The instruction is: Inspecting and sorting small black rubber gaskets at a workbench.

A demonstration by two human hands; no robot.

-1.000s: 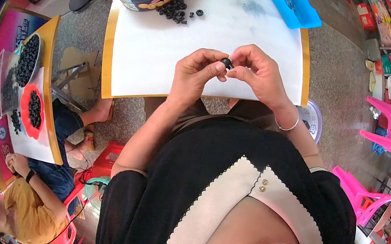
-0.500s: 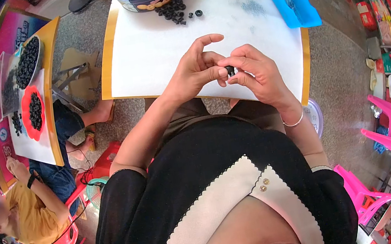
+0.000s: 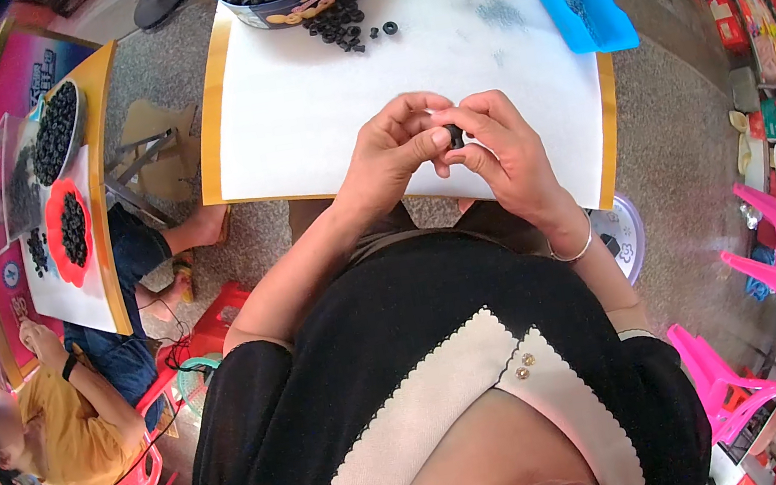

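Between my two hands, over the near edge of the white-topped table [image 3: 320, 122], is a small black ring-shaped part [image 3: 454, 136]. My left hand [image 3: 398, 141] pinches it from the left with thumb and fingers. From the other side my right hand [image 3: 497, 148] grips it with thumb and forefinger. Fingers partly cover the part, so its full shape is hidden. Loose black rings [image 3: 341, 27] lie farther off on the table, beside a round tub [image 3: 293, 10] heaped with the same kind of ring.
At the table's far right corner sits a blue plastic tray [image 3: 613, 33] with small dark bits inside. To the left, another person [image 3: 75, 430] sits at a second table [image 3: 107, 94] holding a red dish [image 3: 56, 237] of black parts. Pink chairs [image 3: 720, 383] stand at right.
The fingers of my left hand have curled in closer to the black part; its raised forefinger has come down. Both hands stay at nearly the same spot.
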